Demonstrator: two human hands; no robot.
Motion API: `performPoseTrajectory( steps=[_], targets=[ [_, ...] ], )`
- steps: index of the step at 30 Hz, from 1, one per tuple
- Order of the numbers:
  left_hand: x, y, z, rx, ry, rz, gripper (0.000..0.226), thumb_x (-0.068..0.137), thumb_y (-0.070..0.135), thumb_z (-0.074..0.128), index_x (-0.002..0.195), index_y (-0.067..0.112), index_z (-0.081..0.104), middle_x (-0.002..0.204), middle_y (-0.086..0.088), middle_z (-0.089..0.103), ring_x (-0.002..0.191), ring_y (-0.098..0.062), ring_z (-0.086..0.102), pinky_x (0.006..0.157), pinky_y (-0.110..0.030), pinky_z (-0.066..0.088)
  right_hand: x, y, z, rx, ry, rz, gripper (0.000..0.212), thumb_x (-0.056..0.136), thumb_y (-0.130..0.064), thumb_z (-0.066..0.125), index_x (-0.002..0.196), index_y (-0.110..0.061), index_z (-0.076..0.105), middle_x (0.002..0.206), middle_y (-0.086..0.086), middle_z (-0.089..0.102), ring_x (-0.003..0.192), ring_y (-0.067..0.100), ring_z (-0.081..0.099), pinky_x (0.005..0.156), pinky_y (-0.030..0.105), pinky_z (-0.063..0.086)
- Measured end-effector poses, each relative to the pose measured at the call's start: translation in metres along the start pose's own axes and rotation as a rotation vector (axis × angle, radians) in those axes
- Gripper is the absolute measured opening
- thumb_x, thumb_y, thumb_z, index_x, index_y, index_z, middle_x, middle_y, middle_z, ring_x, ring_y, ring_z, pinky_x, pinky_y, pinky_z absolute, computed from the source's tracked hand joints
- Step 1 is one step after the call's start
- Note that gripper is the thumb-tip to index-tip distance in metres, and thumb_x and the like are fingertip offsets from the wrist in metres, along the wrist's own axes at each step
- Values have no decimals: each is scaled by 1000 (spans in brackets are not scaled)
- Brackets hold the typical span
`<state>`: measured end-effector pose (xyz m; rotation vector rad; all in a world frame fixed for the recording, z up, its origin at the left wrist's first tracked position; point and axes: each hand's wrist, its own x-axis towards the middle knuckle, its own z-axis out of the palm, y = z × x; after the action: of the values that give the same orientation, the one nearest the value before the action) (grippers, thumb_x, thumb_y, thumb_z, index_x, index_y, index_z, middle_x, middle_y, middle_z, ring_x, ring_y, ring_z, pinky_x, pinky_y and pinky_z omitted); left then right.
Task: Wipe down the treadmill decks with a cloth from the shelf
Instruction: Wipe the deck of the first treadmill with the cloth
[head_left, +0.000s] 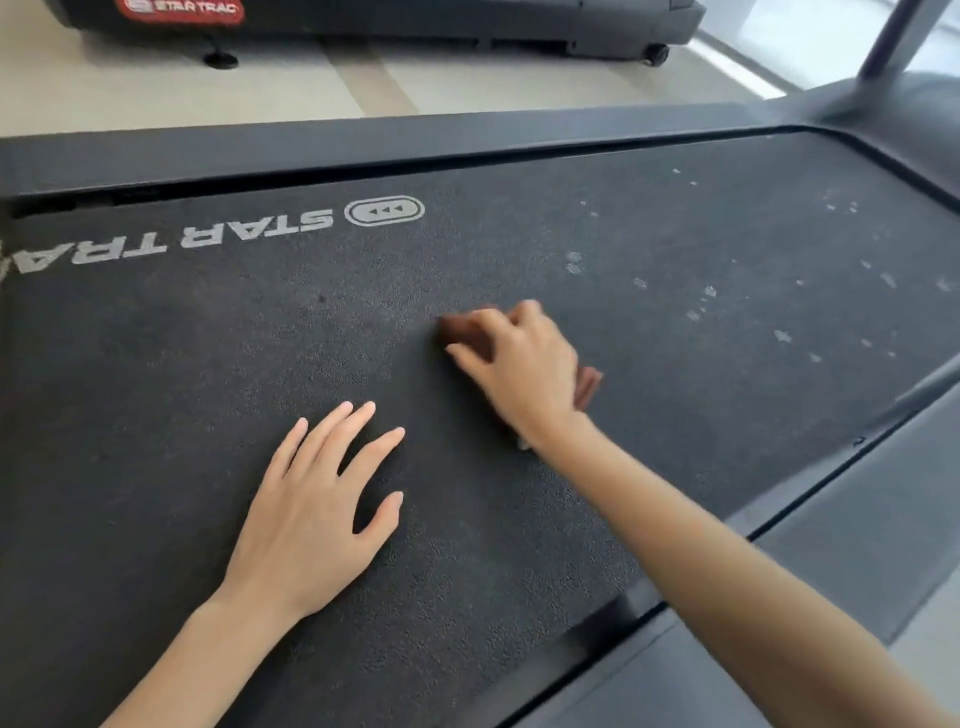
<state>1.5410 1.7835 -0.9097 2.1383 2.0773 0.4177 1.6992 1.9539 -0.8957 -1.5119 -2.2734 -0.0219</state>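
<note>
**Deck wipe: about midway, I'd guess**

Left hand (311, 514) lies flat and open on the deck (208, 364), holding nothing. Mid-deck, the right hand (524, 369) grips the cloth (462, 330) and presses it down. White specks (706, 301) further right look unwiped. The treadmill (415, 21) behind probably waits too.

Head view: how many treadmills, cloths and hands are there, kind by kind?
Treadmills: 2, near treadmill and far treadmill
Cloths: 1, brown cloth
Hands: 2, left hand and right hand
Total: 5
</note>
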Motion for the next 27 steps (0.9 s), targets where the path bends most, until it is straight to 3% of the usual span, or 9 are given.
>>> performPoseTrajectory(
  steps=[3,6,9,13,16,20,24,27],
  targets=[
    [-1,0,-2,16,-14,-2,58,86,49,31,135,23,49,146,-7,39,139,-21,29,114,-44,21,-13,-47,8,85,-49,-250,38,81,-53,62,111,-29,63,99,6,54,87,25,55,63,31,44],
    [0,0,-2,59,-41,5,60,87,50,28,136,21,47,146,-7,40,139,-22,28,113,-45,21,-6,-24,4,111,-67,-290,40,83,-54,59,118,-33,60,104,3,54,94,22,53,64,28,42],
    [3,7,0,83,-68,3,62,87,50,26,138,20,45,147,-6,37,140,-23,26,113,-50,21,6,54,-12,58,-58,-101,42,85,-55,56,122,-37,57,109,2,52,102,23,51,71,32,45],
    [21,41,11,83,-95,81,66,87,54,20,143,23,37,151,-6,30,143,-24,18,114,-52,16,-3,187,-49,-70,5,286,42,85,-56,55,121,-35,56,108,7,51,106,30,52,74,36,42],
    [44,75,23,55,-93,157,66,88,55,17,145,25,32,153,-4,26,144,-21,12,116,-50,10,-25,217,-66,-106,72,500,41,86,-54,55,120,-30,58,107,13,51,104,36,53,79,39,44],
    [89,104,34,-7,-14,122,59,93,49,34,145,21,32,153,-6,25,144,-22,12,115,-51,9,-66,156,-58,-121,100,247,38,84,-50,59,114,-28,61,95,8,51,86,27,55,65,29,36],
    [99,112,51,66,-56,153,59,93,48,36,146,23,28,155,-4,21,144,-19,9,116,-49,6,-105,146,-71,-56,30,-119,42,83,-57,50,112,-30,64,93,4,56,79,24,56,62,29,46],
    [97,112,53,68,-54,156,62,90,51,26,146,23,30,155,-4,22,144,-20,11,116,-49,6,-90,193,-84,-115,18,36,41,85,-54,57,119,-33,61,102,5,56,91,28,57,71,37,51]
  ],
)
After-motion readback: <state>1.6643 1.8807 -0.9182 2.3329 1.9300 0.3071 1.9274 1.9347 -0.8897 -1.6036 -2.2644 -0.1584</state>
